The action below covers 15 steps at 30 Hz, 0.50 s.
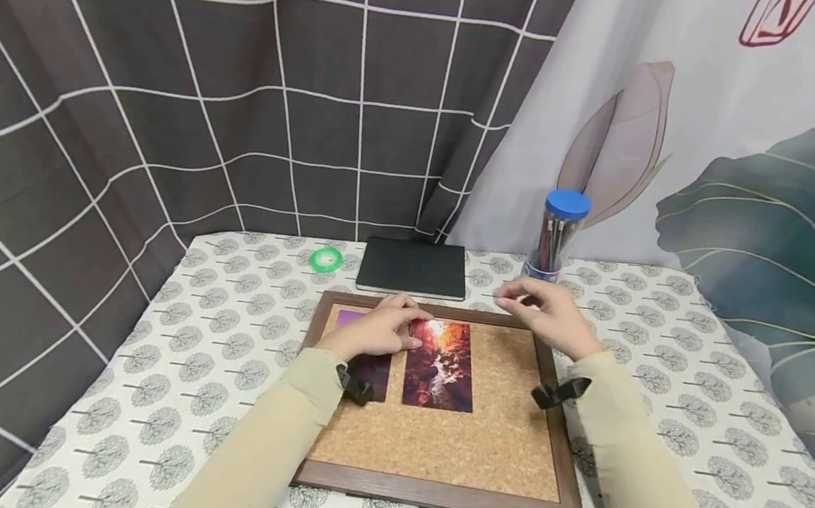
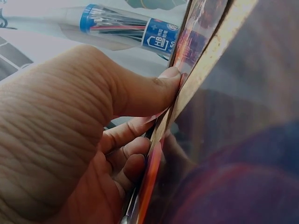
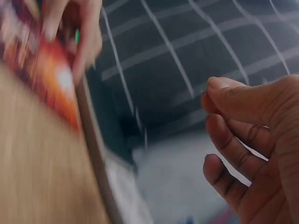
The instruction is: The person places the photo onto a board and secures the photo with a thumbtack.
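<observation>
A photo print of a sunlit red canyon stream (image 1: 441, 375) lies on a wood-framed corkboard (image 1: 445, 451). My left hand (image 1: 386, 327) rests over the board's upper part, its thumb and forefinger touching the photo near its upper left corner. Under that wrist lies a second, purple print (image 1: 379, 381), partly covered. Raised above the board's upper right edge is my right hand (image 1: 550, 310), with thumb and forefinger tips together (image 3: 219, 88). A tiny speck shows between those tips, too small to make out. The other fingers of that hand curl loosely.
Behind the board lies a black notebook (image 1: 413, 268), with a green tape roll (image 1: 313, 260) to its left. A clear tube of pencils with a blue lid (image 1: 567, 203) stands beyond my right hand. Grey and patterned curtains hang behind the tree-print tablecloth (image 1: 217, 333).
</observation>
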{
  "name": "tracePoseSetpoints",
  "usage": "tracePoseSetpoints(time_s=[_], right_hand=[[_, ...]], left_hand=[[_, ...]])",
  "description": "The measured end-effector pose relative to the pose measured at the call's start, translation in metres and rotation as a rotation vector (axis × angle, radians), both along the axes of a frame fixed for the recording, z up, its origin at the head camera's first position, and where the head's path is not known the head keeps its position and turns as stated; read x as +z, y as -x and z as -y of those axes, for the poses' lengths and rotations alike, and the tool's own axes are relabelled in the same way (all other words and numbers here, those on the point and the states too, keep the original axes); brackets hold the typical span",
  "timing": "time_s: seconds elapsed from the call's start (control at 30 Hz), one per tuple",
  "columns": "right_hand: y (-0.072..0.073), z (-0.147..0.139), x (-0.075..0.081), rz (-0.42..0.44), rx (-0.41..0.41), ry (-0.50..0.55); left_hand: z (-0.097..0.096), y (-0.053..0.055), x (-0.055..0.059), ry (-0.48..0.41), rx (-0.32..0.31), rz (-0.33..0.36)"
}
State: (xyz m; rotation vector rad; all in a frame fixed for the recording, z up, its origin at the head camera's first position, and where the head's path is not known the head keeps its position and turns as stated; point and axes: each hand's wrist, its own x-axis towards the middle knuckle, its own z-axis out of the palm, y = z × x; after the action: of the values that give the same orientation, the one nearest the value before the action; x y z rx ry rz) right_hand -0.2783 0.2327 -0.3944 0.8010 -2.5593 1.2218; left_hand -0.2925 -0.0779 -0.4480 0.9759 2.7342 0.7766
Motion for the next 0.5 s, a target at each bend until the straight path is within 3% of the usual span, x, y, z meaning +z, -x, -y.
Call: tracePoseSetpoints(time_s=[0.13, 0.23, 0.37, 0.5], right_hand=[[0.006, 0.042, 0.011, -0.034, 0.078, 0.045], [0.013, 0.066, 0.009, -0.051, 0.125, 0.075], [0.022, 0.087, -0.010, 0.013, 0.173, 0.111], [0.027, 0.090, -0.038, 0.096, 0.188, 0.091]], left_hand=[[0.002, 0.000, 0.000, 0.005, -0.005, -0.009], [0.003, 0.001, 0.000, 0.012, -0.009, -0.017], [0.003, 0.001, 0.001, 0.003, -0.012, -0.007], [0.003, 0.002, 0.000, -0.021, -0.012, 0.030]])
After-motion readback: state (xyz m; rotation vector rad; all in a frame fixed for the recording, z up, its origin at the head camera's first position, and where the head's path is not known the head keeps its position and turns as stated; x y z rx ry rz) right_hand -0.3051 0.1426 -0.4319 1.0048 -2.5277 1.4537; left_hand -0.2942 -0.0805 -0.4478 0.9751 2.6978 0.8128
